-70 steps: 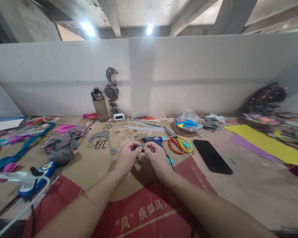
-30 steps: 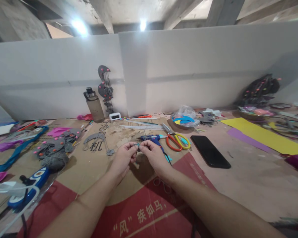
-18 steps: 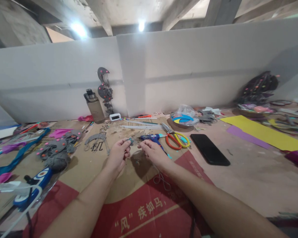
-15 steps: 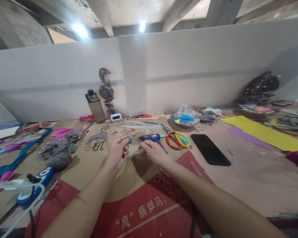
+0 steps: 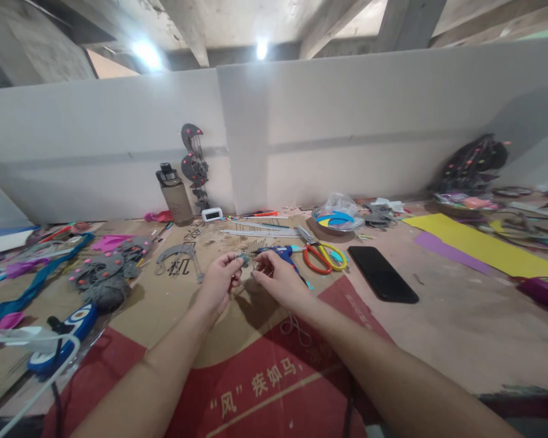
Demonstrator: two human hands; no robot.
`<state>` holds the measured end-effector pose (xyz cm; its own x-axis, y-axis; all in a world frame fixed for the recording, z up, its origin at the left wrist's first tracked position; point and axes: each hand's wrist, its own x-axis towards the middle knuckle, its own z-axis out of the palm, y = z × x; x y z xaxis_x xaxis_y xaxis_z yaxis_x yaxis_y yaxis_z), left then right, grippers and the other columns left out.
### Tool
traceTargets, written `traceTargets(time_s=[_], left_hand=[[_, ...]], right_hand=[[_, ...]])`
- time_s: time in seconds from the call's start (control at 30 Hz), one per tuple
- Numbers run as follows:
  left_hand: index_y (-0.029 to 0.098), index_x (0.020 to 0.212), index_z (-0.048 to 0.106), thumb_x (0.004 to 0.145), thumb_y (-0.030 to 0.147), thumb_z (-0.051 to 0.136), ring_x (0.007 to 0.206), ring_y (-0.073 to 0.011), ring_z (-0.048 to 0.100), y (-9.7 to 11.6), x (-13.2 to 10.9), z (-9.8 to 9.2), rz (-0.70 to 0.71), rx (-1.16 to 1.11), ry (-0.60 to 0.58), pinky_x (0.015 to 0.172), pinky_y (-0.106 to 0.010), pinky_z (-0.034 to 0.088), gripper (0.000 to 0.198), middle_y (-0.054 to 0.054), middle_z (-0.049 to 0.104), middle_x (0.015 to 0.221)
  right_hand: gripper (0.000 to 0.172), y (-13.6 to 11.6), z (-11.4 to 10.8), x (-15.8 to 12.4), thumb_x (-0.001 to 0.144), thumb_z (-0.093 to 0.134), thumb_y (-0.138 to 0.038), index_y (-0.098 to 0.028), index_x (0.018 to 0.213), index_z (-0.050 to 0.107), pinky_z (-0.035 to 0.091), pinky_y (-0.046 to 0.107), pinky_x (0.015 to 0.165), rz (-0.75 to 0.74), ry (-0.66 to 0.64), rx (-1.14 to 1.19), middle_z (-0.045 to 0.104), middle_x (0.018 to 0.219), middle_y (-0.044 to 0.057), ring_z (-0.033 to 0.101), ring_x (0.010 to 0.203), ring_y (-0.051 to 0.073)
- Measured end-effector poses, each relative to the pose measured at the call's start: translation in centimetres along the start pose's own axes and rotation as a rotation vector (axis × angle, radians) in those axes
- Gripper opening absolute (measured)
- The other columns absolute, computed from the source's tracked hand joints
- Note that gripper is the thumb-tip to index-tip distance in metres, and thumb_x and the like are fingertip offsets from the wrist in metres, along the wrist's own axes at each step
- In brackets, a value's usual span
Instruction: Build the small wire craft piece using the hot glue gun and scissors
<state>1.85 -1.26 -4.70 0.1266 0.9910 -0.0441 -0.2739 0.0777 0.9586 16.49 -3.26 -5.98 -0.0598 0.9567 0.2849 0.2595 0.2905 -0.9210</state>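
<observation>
My left hand (image 5: 220,281) pinches a small grey-and-teal piece (image 5: 245,259) between thumb and fingers above the cardboard sheet (image 5: 173,304). My right hand (image 5: 276,277) hovers just right of it, fingers curled in a pinch close to the piece; what they hold is too small to make out. A thin grey thread (image 5: 296,322) loops on the red part of the cardboard below my right wrist. A blue glue gun (image 5: 281,250) lies just beyond my right hand.
Orange-and-yellow scissors (image 5: 322,255) and a black phone (image 5: 382,274) lie to the right. A water bottle (image 5: 174,194) and a grey hanging ornament (image 5: 194,164) stand by the white partition. Grey felt pieces (image 5: 103,274) lie at the left, yellow and purple sheets (image 5: 475,246) at the right.
My hands, joined on the small piece a second ago, drew slightly apart with the piece staying in the left; now the right hand has come back close to it.
</observation>
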Motion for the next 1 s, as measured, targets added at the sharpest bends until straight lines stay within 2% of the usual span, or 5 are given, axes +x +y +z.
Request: traceTargets(time_s=[0.2,0.5,0.7,0.87,1.0], left_hand=[[0.015,0.074,0.053,0.064,0.031,0.074,0.041,-0.0026,0.036,-0.38,-0.27,0.38,-0.03,0.004,-0.055,0.039,-0.013,0.022,0.028,0.006,0.046,0.05],[0.015,0.077,0.053,0.066,0.029,0.072,0.042,-0.0033,0.035,-0.29,-0.35,0.46,-0.003,0.017,-0.063,0.038,-0.014,0.023,0.026,0.007,0.045,0.05],[0.015,0.074,0.052,0.066,0.03,0.071,0.041,-0.0032,0.033,-0.25,-0.48,0.54,-0.002,0.047,-0.052,0.038,-0.014,0.021,0.025,0.006,0.045,0.049],[0.015,0.073,0.052,0.065,0.029,0.072,0.043,-0.0033,0.035,-0.2,-0.51,0.62,-0.007,0.049,-0.038,0.038,-0.013,0.021,0.025,0.006,0.045,0.051],[0.015,0.072,0.053,0.065,0.03,0.072,0.043,-0.0034,0.036,-0.19,-0.52,0.63,0.001,0.043,-0.058,0.038,-0.014,0.022,0.025,0.006,0.044,0.052]], right_hand=[[0.027,0.27,0.39,-0.07,0.074,0.062,-0.03,-0.02,0.096,0.05,0.045,0.029,0.076,0.004,-0.04,0.172,0.062,0.092,0.002,0.059,0.086,0.015],[0.01,0.2,0.05,0.01,0.076,0.047,-0.024,-0.02,0.08,0.056,0.042,0.028,0.067,0.003,0.003,0.17,0.057,0.071,-0.002,0.052,0.068,0.013],[0.029,-0.11,-0.05,-0.04,0.067,0.038,-0.013,-0.019,0.089,0.056,0.042,0.029,0.073,0.0,0.051,0.239,0.058,0.082,0.001,0.052,0.077,0.015],[0.02,-0.13,-0.33,-0.03,0.085,0.042,-0.033,-0.021,0.094,0.055,0.043,0.03,0.075,0.024,0.095,0.263,0.059,0.088,0.002,0.054,0.081,0.016],[0.024,-0.19,-0.13,0.02,0.085,0.049,-0.041,-0.02,0.095,0.054,0.043,0.029,0.074,-0.002,0.081,0.227,0.059,0.088,0.002,0.054,0.08,0.015]])
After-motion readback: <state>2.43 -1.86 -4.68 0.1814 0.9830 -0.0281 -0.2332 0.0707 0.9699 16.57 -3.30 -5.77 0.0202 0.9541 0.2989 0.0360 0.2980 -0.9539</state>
